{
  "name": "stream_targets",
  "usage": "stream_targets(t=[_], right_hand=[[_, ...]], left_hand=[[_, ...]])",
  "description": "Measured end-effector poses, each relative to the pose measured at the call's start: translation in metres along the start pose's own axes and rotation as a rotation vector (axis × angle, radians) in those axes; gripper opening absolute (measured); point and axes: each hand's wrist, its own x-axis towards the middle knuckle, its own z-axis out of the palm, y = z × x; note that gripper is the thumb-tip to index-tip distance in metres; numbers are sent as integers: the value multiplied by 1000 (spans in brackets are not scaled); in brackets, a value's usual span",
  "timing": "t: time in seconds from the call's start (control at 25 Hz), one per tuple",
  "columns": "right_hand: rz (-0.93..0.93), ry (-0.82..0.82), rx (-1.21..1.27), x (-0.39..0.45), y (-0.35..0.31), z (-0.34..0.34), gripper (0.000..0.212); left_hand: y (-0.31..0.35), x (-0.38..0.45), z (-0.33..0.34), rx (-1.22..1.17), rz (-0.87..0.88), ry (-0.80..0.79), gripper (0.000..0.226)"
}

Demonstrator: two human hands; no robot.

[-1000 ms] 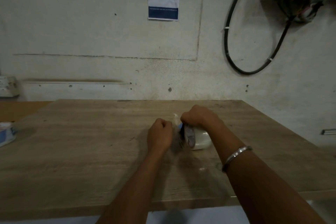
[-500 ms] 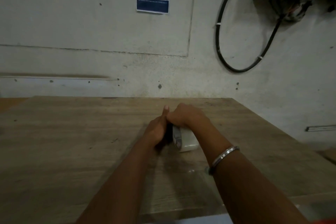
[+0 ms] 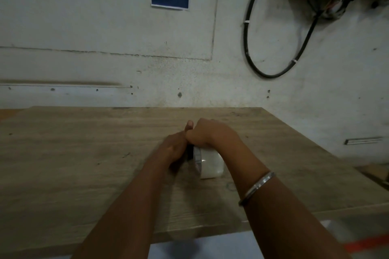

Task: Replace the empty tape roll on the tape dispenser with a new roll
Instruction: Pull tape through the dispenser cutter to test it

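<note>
Mid-bench, the right hand [image 3: 212, 134] clamps the white tape roll [image 3: 210, 164] steady while the left hand [image 3: 175, 149], fingers hidden, works its side, probably seating it.

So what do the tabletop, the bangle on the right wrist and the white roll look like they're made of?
Brown tabletop: matte wood or wood-look laminate, going by its streaky grain. Silver bangle: probably polished metal, since it glints. White tape roll: likely glossy plastic tape, given its smooth sheen.

White tape roll [image 3: 210, 164] stands on edge on the table [image 3: 84, 153].
</note>
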Motion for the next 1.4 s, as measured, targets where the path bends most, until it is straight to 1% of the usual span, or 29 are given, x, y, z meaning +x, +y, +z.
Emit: stream_targets(t=[0.08,0.12,0.16,0.2,0.24,0.28,0.32,0.36,0.4,0.44,0.52,0.56,0.68,0.76,0.88,1.08,1.2,1.28,1.4], right_hand=[[-6,0,13,-3,2,0,56],[-8,0,13,-3,2,1,55],[-7,7,6,-2,1,1,55],[-2,19,-1,0,0,1,55],[8,28,-6,1,-1,0,57],[18,30,-9,1,-1,0,58],[24,29,-14,1,-1,1,59],[27,30,-18,1,-1,1,59],[26,36,-19,0,-1,1,59],[23,46,-15,-1,-1,2,59],[23,57,-1,-3,-1,3,60],[23,54,5,-5,-1,4,60],[28,48,2,-10,-2,3,60],[27,46,4,-18,-2,1,59],[22,23,9,-29,0,-2,55],[15,13,37,-53,2,-1,50],[13,-1,22,-65,6,-1,49],[8,9,8,-70,8,0,50],[8,6,-28,-70,7,-4,51]], left_hand=[[1,-7,-1,77,40,-7,37],[-1,-9,0,59,44,-17,35],[0,-13,0,91,86,4,32],[1,-17,-2,107,112,25,37],[3,-21,-4,77,102,32,56],[3,-21,-4,-39,44,40,77],[-2,-18,-4,-115,-9,44,86],[-9,-13,-3,-161,-15,37,80],[-16,-7,-1,-159,17,17,67],[-20,-4,0,-140,46,-3,58],[-10,-20,-2,-120,27,-3,66],[-5,-28,-2,-97,26,7,66],[3,-43,-2,-6,71,65,56],[3,-50,-1,29,116,83,51],[2,-56,0,147,178,98,41],[0,-78,3,194,256,95,41],[3,-94,4,197,315,82,34],[2,-99,6,208,353,99,33],[4,-101,6,261,363,139,36]])
